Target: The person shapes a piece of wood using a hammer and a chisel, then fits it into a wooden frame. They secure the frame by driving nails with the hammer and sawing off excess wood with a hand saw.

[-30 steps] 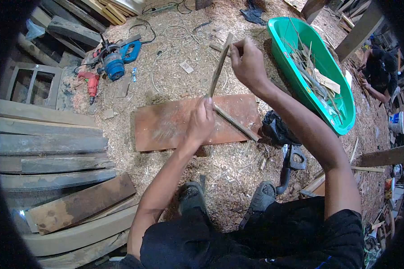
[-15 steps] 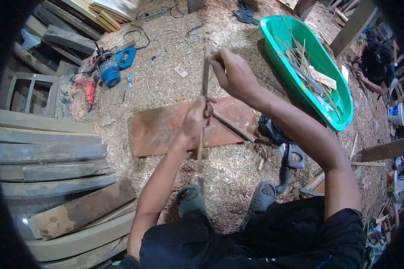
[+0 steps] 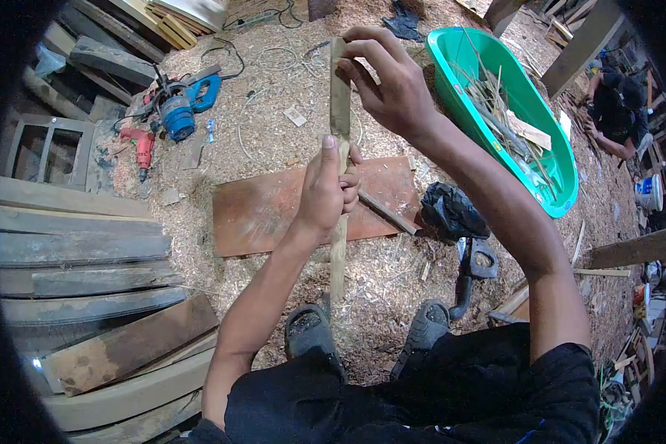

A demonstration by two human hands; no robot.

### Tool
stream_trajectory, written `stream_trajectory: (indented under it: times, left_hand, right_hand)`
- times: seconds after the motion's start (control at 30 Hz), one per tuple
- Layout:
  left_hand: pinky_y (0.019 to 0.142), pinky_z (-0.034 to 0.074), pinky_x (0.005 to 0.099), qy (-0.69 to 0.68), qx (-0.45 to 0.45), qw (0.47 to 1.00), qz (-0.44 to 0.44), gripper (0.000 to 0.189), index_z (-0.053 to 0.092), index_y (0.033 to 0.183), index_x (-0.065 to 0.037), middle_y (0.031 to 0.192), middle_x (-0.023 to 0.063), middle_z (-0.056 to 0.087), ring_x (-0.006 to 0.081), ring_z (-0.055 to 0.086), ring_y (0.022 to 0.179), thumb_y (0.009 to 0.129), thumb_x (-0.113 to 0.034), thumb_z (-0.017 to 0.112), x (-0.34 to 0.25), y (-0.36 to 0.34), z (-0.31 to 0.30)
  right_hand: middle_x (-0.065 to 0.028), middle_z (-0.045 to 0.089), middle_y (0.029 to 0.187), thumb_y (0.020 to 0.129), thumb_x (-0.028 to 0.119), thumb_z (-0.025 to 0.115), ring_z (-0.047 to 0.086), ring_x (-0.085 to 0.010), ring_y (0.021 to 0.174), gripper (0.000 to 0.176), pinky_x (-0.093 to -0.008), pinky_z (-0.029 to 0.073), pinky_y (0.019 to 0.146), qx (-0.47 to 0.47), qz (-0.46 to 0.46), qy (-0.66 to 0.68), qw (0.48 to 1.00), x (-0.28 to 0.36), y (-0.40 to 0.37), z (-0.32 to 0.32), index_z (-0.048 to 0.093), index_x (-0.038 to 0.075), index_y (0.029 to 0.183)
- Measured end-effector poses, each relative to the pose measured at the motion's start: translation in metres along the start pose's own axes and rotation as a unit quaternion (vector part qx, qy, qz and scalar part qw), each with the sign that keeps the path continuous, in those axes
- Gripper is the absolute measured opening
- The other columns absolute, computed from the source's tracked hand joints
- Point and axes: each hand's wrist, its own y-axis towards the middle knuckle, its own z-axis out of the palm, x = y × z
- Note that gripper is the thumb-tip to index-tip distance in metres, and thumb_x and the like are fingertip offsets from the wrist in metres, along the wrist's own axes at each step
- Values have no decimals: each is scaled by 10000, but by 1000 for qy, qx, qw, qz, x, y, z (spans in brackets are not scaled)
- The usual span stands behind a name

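Note:
My left hand (image 3: pixel 324 194) is closed around the middle of a long wooden strip (image 3: pixel 340 96), its thumb lying up along the wood. The strip stands nearly upright in view, wider in its upper part and narrower below the hand. At its top right edge, my right hand (image 3: pixel 392 81) has its fingers curved and apart, the fingertips touching or just over the wood. Behind the strip, a reddish-brown board (image 3: pixel 266 211) lies on the floor with a thin stick (image 3: pixel 387 213) across it.
A green tub (image 3: pixel 451 89) of wood scraps stands at right, near a black plastic bag (image 3: pixel 451 209) and a dark power tool (image 3: pixel 475 266). A blue power tool (image 3: pixel 176 115), red drill (image 3: pixel 140 150) and planks (image 3: pixel 89 251) lie at left. Another person (image 3: pixel 618 103) crouches far right.
The wooden strip has turned from edge-on to show its broad face. My left hand has rotated with its thumb now up, and my right hand has risen with its fingers spreading.

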Motion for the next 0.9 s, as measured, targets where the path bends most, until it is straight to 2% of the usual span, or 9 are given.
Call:
stream_trajectory:
  times: [0.2, 0.3, 0.43, 0.47, 0.57, 0.63, 0.7, 0.8, 0.9]
  left_hand:
    - [392, 199, 204, -58, 7, 998, -22, 488, 490, 1008, -93, 630, -70, 293, 28, 244, 449, 1063, -525, 270, -1, 0, 4]
    - [412, 225, 198, -80, 4, 996, -28, 474, 508, 1040, -91, 649, -64, 316, 34, 258, 462, 1070, -496, 264, -3, 3, -1]
    - [432, 253, 199, -76, -16, 997, -2, 481, 532, 1084, -96, 664, -56, 335, 41, 277, 475, 1074, -484, 248, -1, 12, -19]
    - [433, 255, 198, -70, -14, 997, 2, 480, 532, 1088, -94, 664, -55, 339, 42, 280, 477, 1074, -481, 250, 1, 13, -23]
    - [463, 302, 203, -56, -14, 998, 9, 457, 541, 1084, -91, 678, -48, 382, 50, 329, 507, 1074, -466, 280, 6, 13, -24]
    - [513, 365, 215, -58, 12, 998, 37, 438, 552, 1099, -91, 703, -41, 428, 61, 399, 555, 1071, -456, 311, 11, 18, -28]
    - [596, 415, 243, -15, -40, 998, 55, 424, 559, 1124, -82, 745, -29, 477, 82, 463, 636, 1066, -443, 345, 7, 20, -23]
    - [683, 428, 257, -9, -67, 995, 78, 408, 562, 1132, -44, 812, -11, 523, 95, 504, 739, 1058, -414, 406, 5, 26, -22]
    - [683, 423, 256, -38, -80, 992, 88, 414, 575, 1090, -37, 822, -2, 535, 102, 508, 740, 1048, -427, 443, 4, 28, -26]
  right_hand:
    - [-145, 615, 1049, 892, 123, 673, 650, -343, 894, 138, -410, 548, 736, -10, 43, 16, 999, 1, 0, 4, 620, 32, 980]
    - [-138, 618, 1038, 893, 147, 677, 656, -334, 882, 141, -395, 548, 715, 41, 74, -3, 996, -3, -8, 6, 624, 39, 967]
    - [-131, 627, 1090, 889, 222, 695, 641, -334, 948, 209, -419, 534, 810, 64, 13, 37, 997, 14, -23, 14, 644, 53, 1001]
    - [-146, 624, 1113, 873, 226, 710, 626, -346, 983, 212, -430, 514, 864, 72, 72, 67, 993, 21, -26, 15, 662, 52, 983]
    - [-159, 611, 1149, 879, 207, 734, 649, -317, 1010, 201, -389, 535, 850, 80, 104, 50, 990, 12, -26, 16, 667, 37, 965]
    - [-162, 617, 1085, 887, 194, 723, 650, -304, 922, 195, -395, 534, 796, 64, 101, 30, 992, 12, -26, 16, 662, 19, 945]
    - [-151, 639, 1001, 896, 189, 715, 650, -266, 835, 190, -384, 528, 744, 54, 112, -4, 992, 15, -26, 17, 655, 12, 931]
    - [-74, 635, 826, 935, 221, 692, 603, -170, 716, 221, -327, 491, 663, 132, 296, 132, 937, 18, -25, 15, 635, 9, 908]
    - [3, 589, 726, 972, 263, 658, 541, -85, 672, 255, -255, 441, 624, 173, 383, 293, 859, 10, -30, 19, 623, 21, 899]
